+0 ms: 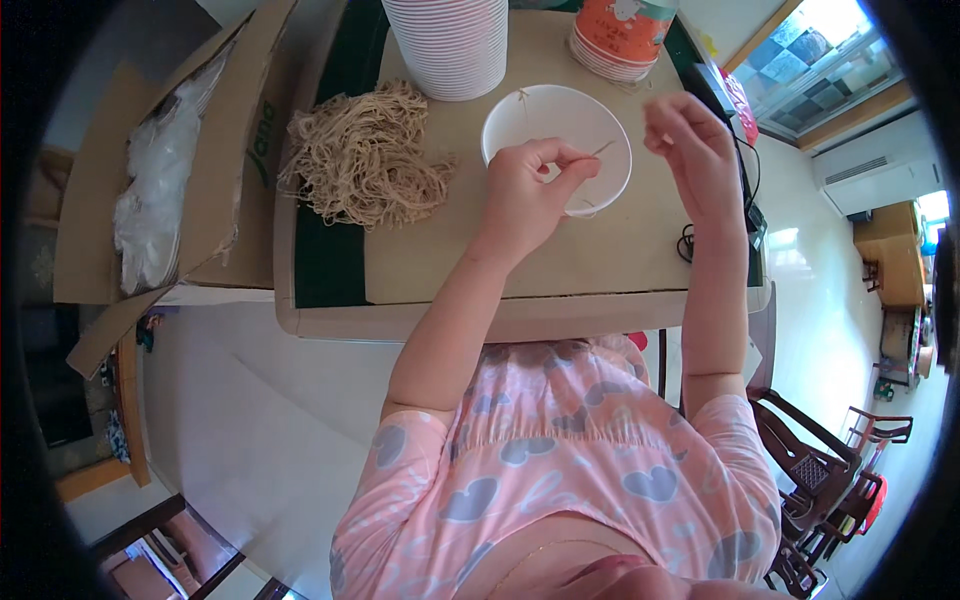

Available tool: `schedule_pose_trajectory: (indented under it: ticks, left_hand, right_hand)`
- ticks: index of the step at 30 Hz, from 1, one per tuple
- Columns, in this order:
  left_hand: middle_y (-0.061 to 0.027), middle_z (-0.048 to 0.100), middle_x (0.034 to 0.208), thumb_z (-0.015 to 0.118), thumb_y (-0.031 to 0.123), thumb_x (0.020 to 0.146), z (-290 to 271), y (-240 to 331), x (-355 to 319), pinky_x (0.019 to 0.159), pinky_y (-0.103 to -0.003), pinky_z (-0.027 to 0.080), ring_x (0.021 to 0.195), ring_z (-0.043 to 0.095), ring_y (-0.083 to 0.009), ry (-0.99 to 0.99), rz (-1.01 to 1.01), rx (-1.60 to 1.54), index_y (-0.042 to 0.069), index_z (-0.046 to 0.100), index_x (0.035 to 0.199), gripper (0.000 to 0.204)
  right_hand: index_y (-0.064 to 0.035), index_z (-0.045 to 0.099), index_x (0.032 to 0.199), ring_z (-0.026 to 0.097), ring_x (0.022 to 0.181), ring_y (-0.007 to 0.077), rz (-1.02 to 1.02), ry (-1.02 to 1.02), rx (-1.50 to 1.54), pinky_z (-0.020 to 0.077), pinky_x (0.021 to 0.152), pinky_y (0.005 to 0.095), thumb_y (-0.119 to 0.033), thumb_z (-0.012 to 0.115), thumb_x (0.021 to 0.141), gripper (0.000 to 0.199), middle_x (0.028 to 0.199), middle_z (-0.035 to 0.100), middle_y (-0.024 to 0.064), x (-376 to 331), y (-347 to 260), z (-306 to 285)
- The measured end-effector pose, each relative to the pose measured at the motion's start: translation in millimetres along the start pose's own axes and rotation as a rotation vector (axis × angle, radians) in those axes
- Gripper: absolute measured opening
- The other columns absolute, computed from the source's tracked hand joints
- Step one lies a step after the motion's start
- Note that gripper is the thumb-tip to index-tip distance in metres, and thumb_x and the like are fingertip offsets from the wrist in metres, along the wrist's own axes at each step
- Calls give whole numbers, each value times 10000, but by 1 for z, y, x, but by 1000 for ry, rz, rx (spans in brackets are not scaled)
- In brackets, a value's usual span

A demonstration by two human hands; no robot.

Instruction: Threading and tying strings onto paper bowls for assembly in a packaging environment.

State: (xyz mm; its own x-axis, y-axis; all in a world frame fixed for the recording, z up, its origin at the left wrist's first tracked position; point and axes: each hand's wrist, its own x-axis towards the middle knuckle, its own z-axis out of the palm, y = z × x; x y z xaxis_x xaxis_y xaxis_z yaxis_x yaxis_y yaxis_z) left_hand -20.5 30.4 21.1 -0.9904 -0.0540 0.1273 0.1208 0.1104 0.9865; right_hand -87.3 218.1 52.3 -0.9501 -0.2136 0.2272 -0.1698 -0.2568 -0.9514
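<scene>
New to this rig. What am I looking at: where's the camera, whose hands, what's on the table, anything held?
There is no robot here. The single picture comes from a wide fisheye camera on the wearer's head, looking down, so straight edges bend near the rim. Picture left is the wearer's own left.

The left hand pinches a thin strand above a white bowl. The right hand is raised to the right of the bowl, fingers curled; whether it holds anything is unclear.

On the table, a tangled heap of tan strands lies left of the bowl. Behind are a tall stack of white bowls and an orange-red printed container. An open cardboard box stands at far left.
</scene>
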Motion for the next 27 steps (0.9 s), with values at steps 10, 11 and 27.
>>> schedule_pose_trajectory:
  ticks: [10, 11, 27]
  left_hand:
    - [-5, 716, 790, 704, 169, 822, 0, 6, 3, 681, -240, 415, 711, 560, -49, -19, 24, 15, 64, 742, 872, 122]
    - [-18, 717, 807, 700, 180, 827, -1, 5, 3, 699, -247, 427, 719, 575, -67, -16, 26, 35, 59, 737, 883, 138]
    - [-78, 666, 870, 610, 97, 903, -16, -17, -5, 723, -294, 527, 772, 648, -167, -252, 138, 123, 6, 566, 949, 111]
  right_hand:
    - [-1, 653, 1034, 591, 787, 100, -46, -353, -490, 489, 734, 238, -64, 667, 859, 186, 939, 651, 35, -2, -4, 9]
    - [3, 642, 997, 574, 749, 107, -135, -328, -667, 475, 689, 250, -63, 665, 857, 157, 899, 644, 52, -2, -5, 12]
    - [-9, 589, 923, 624, 622, 171, -35, -243, -795, 478, 587, 295, -89, 616, 890, 91, 731, 638, 114, -33, 42, -5]
